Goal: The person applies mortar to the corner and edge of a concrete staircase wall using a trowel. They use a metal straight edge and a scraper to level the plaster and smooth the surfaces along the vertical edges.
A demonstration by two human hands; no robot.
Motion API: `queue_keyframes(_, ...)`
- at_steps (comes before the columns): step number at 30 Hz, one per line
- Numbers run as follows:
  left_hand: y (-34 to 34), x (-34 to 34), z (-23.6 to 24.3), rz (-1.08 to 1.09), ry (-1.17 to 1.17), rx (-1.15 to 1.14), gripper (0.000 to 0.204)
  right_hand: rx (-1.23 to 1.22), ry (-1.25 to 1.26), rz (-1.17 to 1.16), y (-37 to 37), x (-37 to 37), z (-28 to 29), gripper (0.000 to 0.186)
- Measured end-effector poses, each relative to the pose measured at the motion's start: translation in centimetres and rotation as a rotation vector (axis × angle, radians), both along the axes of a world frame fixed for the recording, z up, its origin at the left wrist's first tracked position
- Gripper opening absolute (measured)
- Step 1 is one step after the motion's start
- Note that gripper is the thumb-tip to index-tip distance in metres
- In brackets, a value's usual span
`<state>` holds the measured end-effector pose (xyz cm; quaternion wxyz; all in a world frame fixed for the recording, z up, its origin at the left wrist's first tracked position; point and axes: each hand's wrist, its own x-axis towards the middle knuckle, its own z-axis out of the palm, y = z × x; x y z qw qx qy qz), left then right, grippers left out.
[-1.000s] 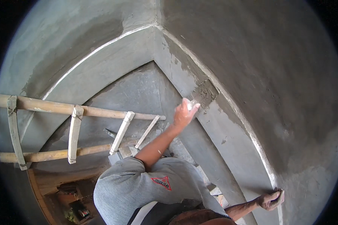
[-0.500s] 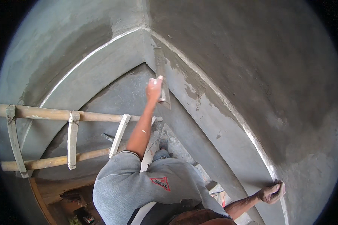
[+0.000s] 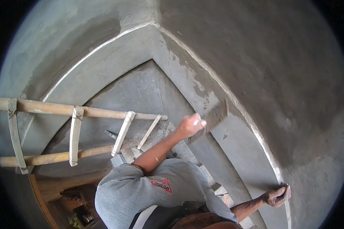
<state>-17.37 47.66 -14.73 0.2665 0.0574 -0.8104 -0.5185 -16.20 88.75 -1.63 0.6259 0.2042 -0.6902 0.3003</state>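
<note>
My left hand (image 3: 192, 126) is closed around the grip of a flat plastering trowel (image 3: 218, 116). The long blade, blurred by motion, lies against the smooth grey band (image 3: 240, 141) below the pale ridge, where patches of darker wet plaster show. At the lower right, my right hand (image 3: 277, 196) rests at the pale ridge (image 3: 256, 139) beside the wall. Its fingers are curled and pressed together; what they hold, if anything, I cannot make out.
A bamboo ladder (image 3: 57, 108) with pale wooden rungs stands at the left. The dark grey plastered wall (image 3: 263, 68) rises on the right and meets another wall (image 3: 84, 26) at a corner. At the lower left, a brown-edged opening (image 3: 40, 198) shows cluttered items.
My left hand has swept the trowel rightward and nearer along the band, and its blade has turned from nearly upright to slanting. My right hand stays at the ridge.
</note>
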Motion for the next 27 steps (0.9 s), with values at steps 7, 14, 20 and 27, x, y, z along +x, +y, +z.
queue_keyframes(7,-7.2,-2.0,1.4,0.239,-0.139,0.671,0.027,-0.015,0.011,-0.029,-0.1,0.0,-0.1,0.016)
queue_keyframes(14,0.0,-1.7,2.5,-0.009,0.023,0.075,0.029,-0.022,-0.007,-0.02,0.1,0.2,0.1,0.018)
queue_keyframes(20,0.5,-0.7,-0.8,0.139,0.259,0.147,0.026,-0.028,0.0,-0.004,0.2,-0.1,-0.3,0.018)
queue_keyframes(27,-6.5,-3.8,-1.1,0.216,0.084,0.149,0.028,-0.007,0.016,-0.007,-0.6,-0.1,0.2,0.017)
